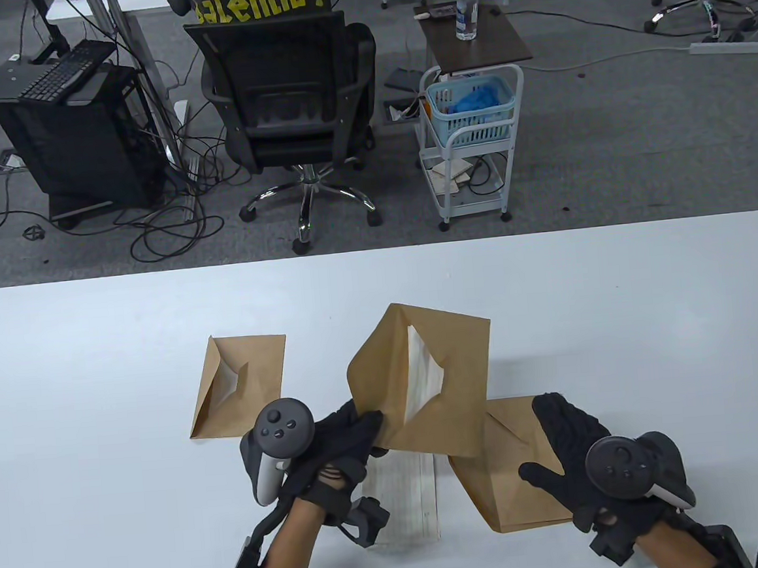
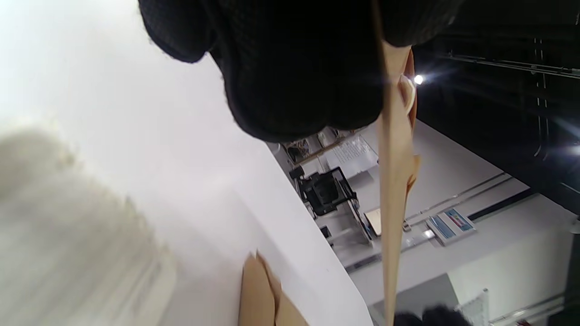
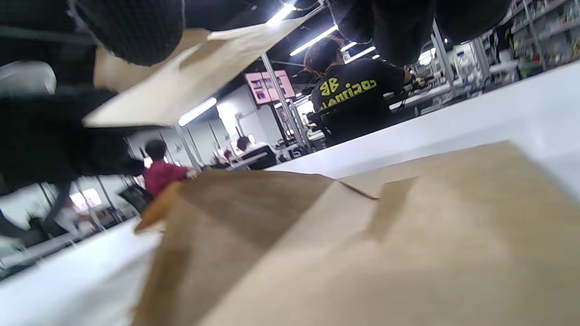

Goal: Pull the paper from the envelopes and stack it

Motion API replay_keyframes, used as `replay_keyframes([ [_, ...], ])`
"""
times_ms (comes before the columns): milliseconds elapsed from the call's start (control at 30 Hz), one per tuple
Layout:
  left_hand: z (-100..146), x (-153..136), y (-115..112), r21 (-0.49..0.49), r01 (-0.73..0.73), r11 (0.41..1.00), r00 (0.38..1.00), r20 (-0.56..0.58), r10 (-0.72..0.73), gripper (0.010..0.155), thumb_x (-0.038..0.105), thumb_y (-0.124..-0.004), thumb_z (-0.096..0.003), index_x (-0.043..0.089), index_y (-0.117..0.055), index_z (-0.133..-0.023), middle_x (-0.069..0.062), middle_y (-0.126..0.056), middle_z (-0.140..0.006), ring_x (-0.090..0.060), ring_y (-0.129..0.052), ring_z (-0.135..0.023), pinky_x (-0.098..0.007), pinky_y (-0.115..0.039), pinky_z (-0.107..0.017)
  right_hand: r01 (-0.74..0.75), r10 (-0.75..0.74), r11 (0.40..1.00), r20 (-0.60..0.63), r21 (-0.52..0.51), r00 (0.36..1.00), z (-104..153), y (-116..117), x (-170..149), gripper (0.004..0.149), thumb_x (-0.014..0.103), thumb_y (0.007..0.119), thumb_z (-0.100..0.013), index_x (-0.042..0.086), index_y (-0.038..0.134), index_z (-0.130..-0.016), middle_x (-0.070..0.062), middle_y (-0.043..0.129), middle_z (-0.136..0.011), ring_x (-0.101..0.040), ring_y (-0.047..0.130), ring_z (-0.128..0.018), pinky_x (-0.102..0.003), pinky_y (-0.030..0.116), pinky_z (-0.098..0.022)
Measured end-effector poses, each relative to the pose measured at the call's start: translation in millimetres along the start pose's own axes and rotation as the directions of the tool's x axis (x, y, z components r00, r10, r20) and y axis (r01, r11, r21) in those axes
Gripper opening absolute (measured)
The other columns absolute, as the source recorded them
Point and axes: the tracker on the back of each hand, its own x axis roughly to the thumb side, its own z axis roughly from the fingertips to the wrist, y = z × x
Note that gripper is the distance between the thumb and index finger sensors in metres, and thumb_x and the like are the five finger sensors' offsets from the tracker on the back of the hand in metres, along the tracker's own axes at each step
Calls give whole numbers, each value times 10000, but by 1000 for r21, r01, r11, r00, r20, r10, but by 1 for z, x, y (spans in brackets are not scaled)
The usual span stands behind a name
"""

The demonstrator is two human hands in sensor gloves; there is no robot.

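My left hand (image 1: 370, 433) grips the lower left corner of an open brown envelope (image 1: 439, 384) and holds it tilted above the table. White paper (image 1: 423, 373) shows inside its mouth. In the left wrist view my fingers (image 2: 294, 68) pinch this envelope (image 2: 392, 190), seen edge-on. My right hand (image 1: 552, 444) is open, fingers spread over a second brown envelope (image 1: 499, 484) lying flat; that envelope fills the right wrist view (image 3: 362, 253). A white sheet (image 1: 406, 498) lies on the table under my left hand. A third envelope (image 1: 243, 386) lies to the left with paper in its opening.
The white table (image 1: 617, 317) stretches wide on both sides of the envelopes. Beyond its far edge stand an office chair (image 1: 293, 107) and a small white cart (image 1: 472, 139).
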Motion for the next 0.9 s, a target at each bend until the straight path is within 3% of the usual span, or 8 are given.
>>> replay_keyframes([
  [133, 3, -5, -22, -60, -60, 996, 998, 21, 61, 511, 360, -722, -509, 230, -693, -1003, 4, -978, -727, -208, -1070, -545, -531, -683, -656, 229, -228, 973, -60, 8, 972, -3, 2, -10, 936, 547, 718, -501, -12, 217, -1060, -374, 484, -1025, -527, 741, -926, -646, 641, -639],
  [333, 11, 3, -53, -136, -23, 990, 991, 130, 41, 512, 360, -720, -512, 229, -687, -1006, -2, -969, -751, -222, -1063, -572, -540, -674, -660, 550, -552, 833, -122, -54, 825, -8, 8, -22, 866, 442, 767, -504, -74, 309, -1026, -219, 767, -911, -343, 997, -731, -517, 809, -541],
  [500, 16, 6, -62, -158, 87, 984, 983, 174, -59, 530, 358, -727, -510, 216, -662, -1016, -8, -948, -792, -241, -1045, -634, -555, -658, -671, 565, -569, 822, -94, -71, 817, -8, 8, -23, 664, 366, 799, -493, -3, 534, -977, -107, 903, -788, -241, 1077, -588, -454, 857, -486],
  [633, 18, 7, -61, -148, 144, 978, 975, 188, -115, 520, 381, -750, -503, 238, -701, -1001, -11, -947, -813, -255, -1034, -673, -567, -645, -679, 626, -632, 775, -69, -86, 772, -8, 8, -23, 529, 311, 803, -498, 100, 639, -955, -93, 959, -720, -186, 1112, -460, -408, 893, -420],
  [733, 20, 6, -59, -133, 189, 973, 973, 160, -167, 530, 442, -746, -497, 239, -737, -987, -34, -936, -841, -287, -1014, -710, -598, -600, -697, 622, -629, 775, -34, -110, 777, -5, 6, -18, 467, 282, 794, -500, 153, 697, -939, -84, 992, -669, -163, 1120, -395, -388, 907, -388],
  [767, 21, 6, -58, -125, 207, 970, 972, 142, -189, 539, 450, -742, -497, 245, -723, -995, -39, -922, -862, -295, -1003, -730, -603, -593, -700, 613, -618, 783, -22, -109, 786, -5, 5, -17, 465, 279, 794, -500, 158, 700, -940, -87, 994, -666, -162, 1119, -391, -388, 907, -387],
  [833, 24, 6, -49, -8, 253, 967, 961, 120, -250, 624, 480, -747, -493, 238, -617, -1053, -66, -850, -938, -324, -951, -799, -614, -572, -709, 566, -569, 817, 8, -107, 823, -3, 2, -13, 465, 276, 795, -500, 171, 707, -944, -89, 1000, -657, -150, 1121, -374, -378, 913, -380],
  [900, 26, 7, -35, 159, 348, 924, 928, 81, -364, 693, 486, -755, -490, 224, -515, -1085, -71, -791, -978, -326, -918, -832, -613, -568, -711, 571, -573, 815, 6, -100, 819, -1, 2, -11, 463, 272, 800, -499, 166, 715, -942, -94, 1003, -652, -150, 1122, -365, -376, 916, -373],
])
